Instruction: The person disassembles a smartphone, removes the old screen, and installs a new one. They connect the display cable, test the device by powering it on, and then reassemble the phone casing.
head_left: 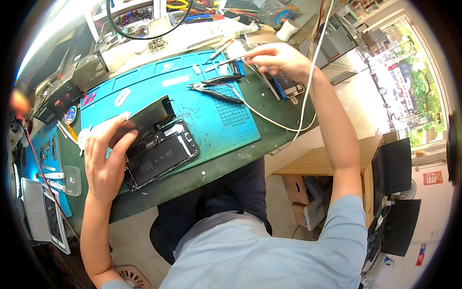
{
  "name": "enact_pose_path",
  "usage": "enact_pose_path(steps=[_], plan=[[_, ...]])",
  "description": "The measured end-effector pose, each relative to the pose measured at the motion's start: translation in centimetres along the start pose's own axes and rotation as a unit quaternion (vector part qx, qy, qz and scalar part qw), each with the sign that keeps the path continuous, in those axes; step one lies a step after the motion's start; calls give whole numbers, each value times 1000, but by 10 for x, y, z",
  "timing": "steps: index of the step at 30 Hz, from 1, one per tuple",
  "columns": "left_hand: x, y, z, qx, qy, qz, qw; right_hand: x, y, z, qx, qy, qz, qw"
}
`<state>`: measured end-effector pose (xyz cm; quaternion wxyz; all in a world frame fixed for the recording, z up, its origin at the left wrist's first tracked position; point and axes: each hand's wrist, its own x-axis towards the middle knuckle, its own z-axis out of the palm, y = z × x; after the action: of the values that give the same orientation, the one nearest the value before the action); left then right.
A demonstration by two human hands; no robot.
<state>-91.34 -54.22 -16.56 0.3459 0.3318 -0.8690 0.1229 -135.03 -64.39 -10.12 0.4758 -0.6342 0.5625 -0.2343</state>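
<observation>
Black phone body (159, 164) lies beside the left grip (103, 166).

On the bench (233, 158) lies the mat (231, 137), bearing the phone (159, 166) at its near edge and, farther back to the right, the pliers (219, 90). The left hand (107, 154) is at the phone's left, right of the tray (72, 180). Right of the mat are the right hand (279, 60) and, slightly nearer, a second phone (290, 85).

Daylight is filling a window (419, 89).
A wooden desk (304, 165) is standing on pale floor (278, 208); a wall (439, 204) is rising beyond it; a light (50, 36) is glowing at upper left.
</observation>
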Motion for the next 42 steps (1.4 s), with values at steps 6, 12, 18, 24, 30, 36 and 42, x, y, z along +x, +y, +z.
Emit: enact_pose_path(steps=[6,12,18,24,30,36,42], plan=[[0,3,1,1,5,-2,1000,-72,46,-39,-59,603,-209,768],[3,0,-1,-7,10,6,1000,-22,11,99,-376,234,-263,857],[3,2,2,-17,19,2,1000,-2,7,117,-354,191,-150,903],[0,1,1,-26,17,-3,1000,-13,-12,113,-167,175,-183,953],[-1,2,-1,-35,7,-19,999,-26,-46,136,223,-169,-10,960],[-7,-1,1,-12,9,-2,1000,-32,-42,181,54,-138,-61,987],[-8,3,5,12,1,-18,1000,-38,-38,199,-162,-21,-233,959]])
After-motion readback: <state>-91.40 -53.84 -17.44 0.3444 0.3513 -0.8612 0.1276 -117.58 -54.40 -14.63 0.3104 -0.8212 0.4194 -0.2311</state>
